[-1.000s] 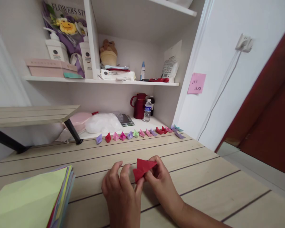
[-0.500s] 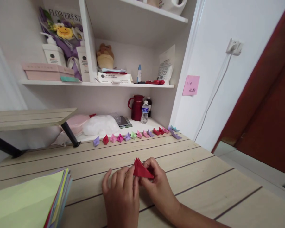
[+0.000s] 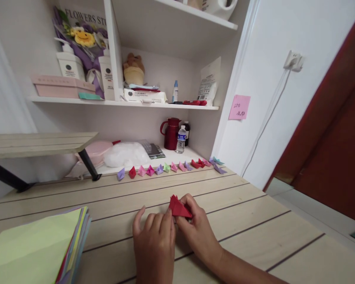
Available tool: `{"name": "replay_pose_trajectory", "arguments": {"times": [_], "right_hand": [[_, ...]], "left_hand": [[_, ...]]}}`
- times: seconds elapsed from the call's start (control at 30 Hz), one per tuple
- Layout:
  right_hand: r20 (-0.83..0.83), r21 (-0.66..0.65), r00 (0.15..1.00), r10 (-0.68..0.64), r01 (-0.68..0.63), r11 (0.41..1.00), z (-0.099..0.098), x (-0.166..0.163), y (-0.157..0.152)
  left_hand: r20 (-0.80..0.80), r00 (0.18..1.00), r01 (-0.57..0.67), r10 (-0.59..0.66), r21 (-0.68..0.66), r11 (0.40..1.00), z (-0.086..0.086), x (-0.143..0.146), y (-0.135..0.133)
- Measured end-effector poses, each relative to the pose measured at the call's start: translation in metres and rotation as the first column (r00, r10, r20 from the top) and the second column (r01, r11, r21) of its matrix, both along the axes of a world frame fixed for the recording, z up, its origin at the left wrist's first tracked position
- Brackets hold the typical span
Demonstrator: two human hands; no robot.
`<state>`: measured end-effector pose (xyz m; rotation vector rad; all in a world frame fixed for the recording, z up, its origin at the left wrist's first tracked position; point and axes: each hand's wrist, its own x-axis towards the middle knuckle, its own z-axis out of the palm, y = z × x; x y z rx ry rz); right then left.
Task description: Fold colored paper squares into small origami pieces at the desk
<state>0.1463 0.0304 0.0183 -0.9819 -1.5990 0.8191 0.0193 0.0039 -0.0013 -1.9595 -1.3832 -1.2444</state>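
Note:
Both hands work a small folded red paper just above the wooden desk. My left hand pinches its left side with thumb and forefinger, the other fingers loosely spread. My right hand grips its right side, fingers curled round the fold. A row of several small folded paper boats in purple, red, pink and green lines the desk's far edge.
A stack of coloured paper sheets, green on top, lies at the near left. A raised wooden shelf stands at the left. Behind are a red jug, a water bottle and shelves with bottles and boxes. A pink note hangs on the wall.
The red paper has been folded from a wider spread shape into a smaller, tighter piece. Both hands stay close together on it.

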Motion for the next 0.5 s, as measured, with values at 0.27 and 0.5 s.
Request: {"name": "replay_pose_trajectory", "arguments": {"times": [0.27,0.5], "right_hand": [[-0.062,0.02,0.998,-0.003,0.005,1.0,-0.004,-0.003,0.005],[-0.067,0.003,0.997,-0.022,0.022,1.0,-0.013,0.003,0.021]], "left_hand": [[0.022,0.999,-0.026,0.028,-0.081,0.996,-0.001,0.004,0.001],[0.105,0.993,-0.037,0.047,-0.1,0.994,-0.012,0.001,0.009]]}}
